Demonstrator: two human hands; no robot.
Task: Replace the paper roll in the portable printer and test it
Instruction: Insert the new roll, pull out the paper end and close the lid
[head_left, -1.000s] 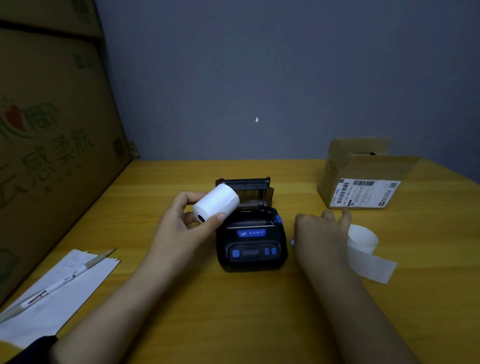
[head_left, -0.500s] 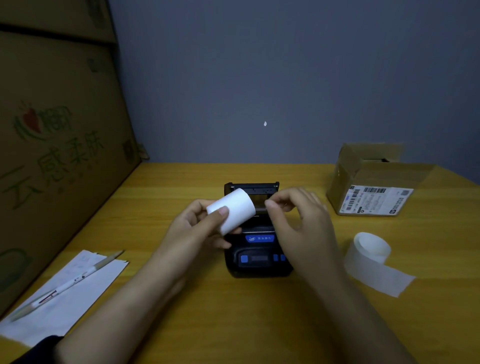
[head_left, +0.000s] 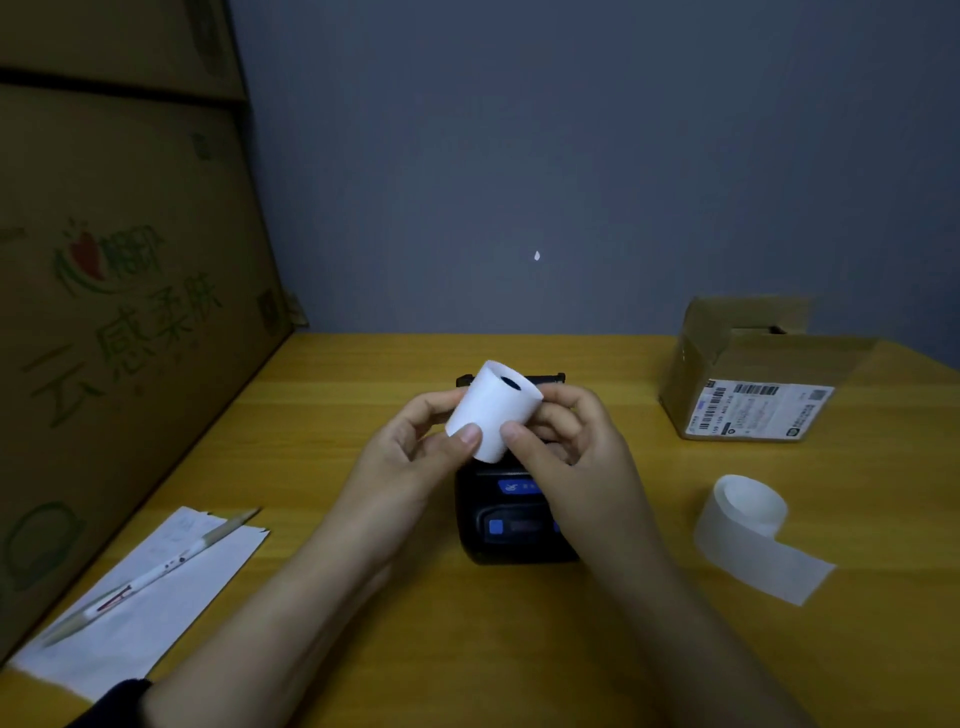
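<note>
A full white paper roll (head_left: 493, 410) is held in the air above the black portable printer (head_left: 511, 525), tilted so its dark core hole faces up and away. My left hand (head_left: 415, 452) grips its left side, thumb on the front. My right hand (head_left: 566, 447) pinches its right side with thumb and fingers. The printer sits on the wooden table (head_left: 467, 649), its lid raised at the back; both hands hide its paper bay. The nearly used-up old roll (head_left: 748, 525) lies to the right with a loose strip trailing.
An open cardboard box (head_left: 748, 384) with a shipping label stands at the back right. A white sheet (head_left: 145, 597) with a pen (head_left: 150, 577) on it lies at the front left. Large cartons (head_left: 119, 312) wall off the left side.
My right hand left the old roll on the table and came to the new roll. Both hands now hold it, turned with its core hole upward, over the printer.
</note>
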